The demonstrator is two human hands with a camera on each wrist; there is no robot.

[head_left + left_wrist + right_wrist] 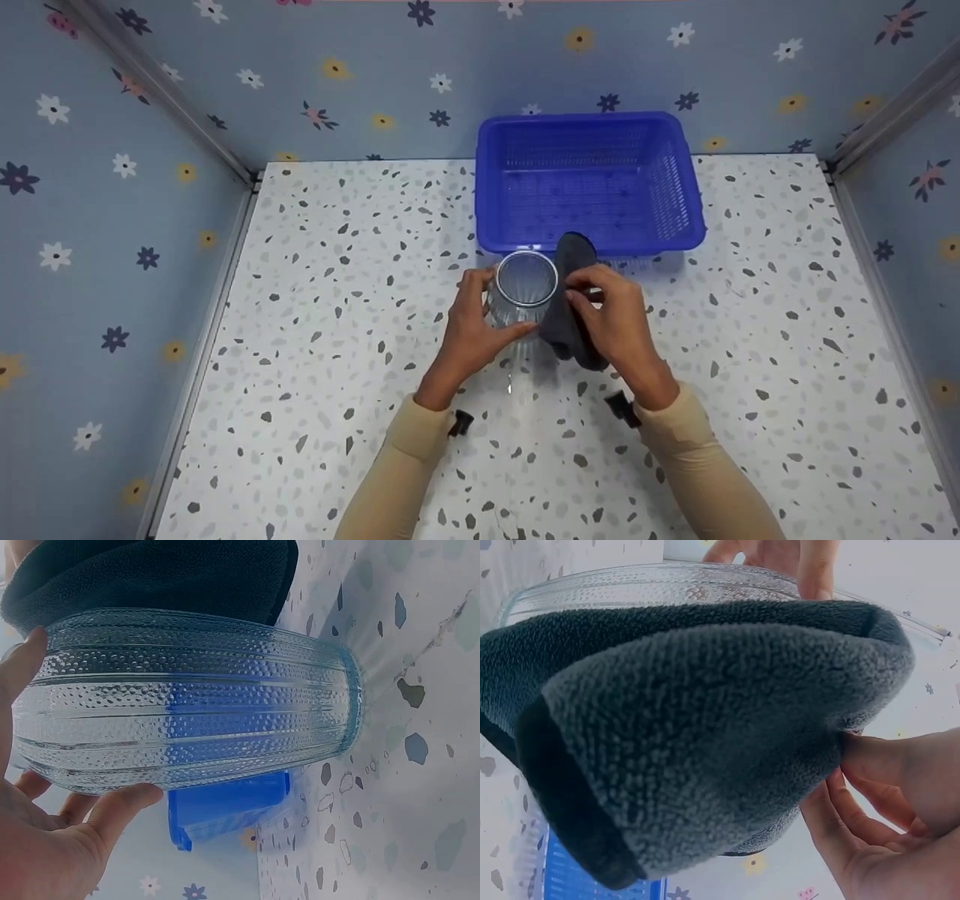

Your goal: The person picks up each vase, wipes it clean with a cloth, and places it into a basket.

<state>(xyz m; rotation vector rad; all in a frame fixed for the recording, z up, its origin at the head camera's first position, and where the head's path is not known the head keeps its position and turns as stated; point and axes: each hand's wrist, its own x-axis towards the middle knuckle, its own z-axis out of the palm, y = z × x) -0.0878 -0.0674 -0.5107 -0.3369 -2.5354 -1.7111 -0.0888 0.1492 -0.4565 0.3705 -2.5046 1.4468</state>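
Note:
A clear ribbed glass vase (202, 701) with a dotted texture stands upright in front of the basket, its round mouth facing up in the head view. My left hand (474, 322) grips it round the upper part, thumb on the near side and fingers on the far side. Beside the vase, on its right, hangs a dark grey fleecy cloth (705, 735), folded over on itself. My right hand (619, 311) pinches the cloth between thumb and fingers, close to the vase wall. In the right wrist view the cloth covers much of the vase.
A blue plastic basket (590, 251) with slotted walls stands right behind the vase, against the flowered back panel (390, 67). The white speckled tabletop (337, 300) spreads to both sides, bounded by flowered side panels (97, 285).

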